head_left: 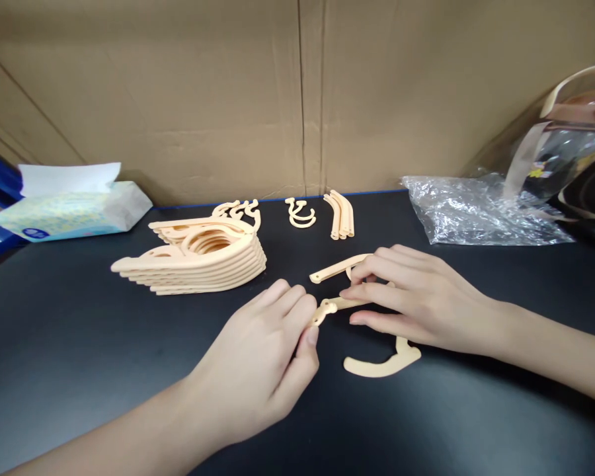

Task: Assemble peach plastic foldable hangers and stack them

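Observation:
My left hand [268, 350] is closed, thumb and forefinger pinching a small cream plastic hanger hook [319, 315]. The hook's upper end meets the tip of a cream hanger arm [350, 303]. My right hand [411, 297] reaches over that arm, with a finger on its far side and the thumb on the near side; most of the arm is hidden below the fingers. A second hanger arm [334, 269] lies just behind, its right part covered by my right hand. In front of the right hand rests a loose curved hook piece [383, 365], flat on the table.
A stack of cream folding hangers [218, 264] stands at left. Along the back lie several small hooks [300, 215] and curved strips [341, 215]. A tissue pack [79, 208] is far left. Clear plastic wrap [471, 208] and a bottle [570, 145] stand right, before a cardboard wall [218, 99].

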A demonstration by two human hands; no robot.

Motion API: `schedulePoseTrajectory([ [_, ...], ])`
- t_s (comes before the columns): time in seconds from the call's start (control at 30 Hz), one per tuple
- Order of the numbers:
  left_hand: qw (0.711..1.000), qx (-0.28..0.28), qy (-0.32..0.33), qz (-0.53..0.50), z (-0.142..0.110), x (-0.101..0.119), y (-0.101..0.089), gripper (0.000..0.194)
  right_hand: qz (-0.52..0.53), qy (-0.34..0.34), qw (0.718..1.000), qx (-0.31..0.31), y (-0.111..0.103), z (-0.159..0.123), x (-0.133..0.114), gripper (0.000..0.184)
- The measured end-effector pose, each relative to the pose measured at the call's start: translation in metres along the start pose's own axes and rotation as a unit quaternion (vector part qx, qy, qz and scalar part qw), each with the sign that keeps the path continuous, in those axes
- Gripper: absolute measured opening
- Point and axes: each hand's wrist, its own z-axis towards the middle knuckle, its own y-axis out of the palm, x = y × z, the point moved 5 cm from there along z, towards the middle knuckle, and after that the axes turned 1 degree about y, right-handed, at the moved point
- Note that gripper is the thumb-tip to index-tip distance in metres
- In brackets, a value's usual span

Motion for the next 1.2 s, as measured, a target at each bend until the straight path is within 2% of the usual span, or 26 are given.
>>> schedulePoseTrajectory([
  [0.1, 1.0, 0.0, -0.02, -0.003, -0.0011, -0.0028, 0.0003, 0.024, -0.002, 0.01, 1.0, -0.016, 0.0033, -0.0013, 0.0012, 0.023],
  [0.43, 0.999, -0.027, -0.03, 0.017, 0.0008, -0.0046, 0.0038, 0.018, 0.018, 0.011, 1.0, -0.003, 0.006, -0.0003, -0.0005, 0.019],
  [0.77, 0.999, 0.005, -0.027, 0.02, 0.0015, -0.0028, -0.0014, 0.018, 0.03, 0.002, 0.999, -0.01, 0.0044, -0.0016, -0.005, 0.02],
  [0.97, 0.999, 0.02, -0.036, 0.033, -0.0006, -0.0044, -0.0019, 0.024, -0.023, -0.009, 1.0, 0.006, 0.0031, -0.0028, -0.0083, 0.024],
  [1.2, 0.997, 0.023, -0.04, 0.054, -0.0005, -0.0049, -0.0038, 0.024, -0.025, 0.014, 0.999, -0.037, 0.0079, -0.005, -0.0054, 0.023],
])
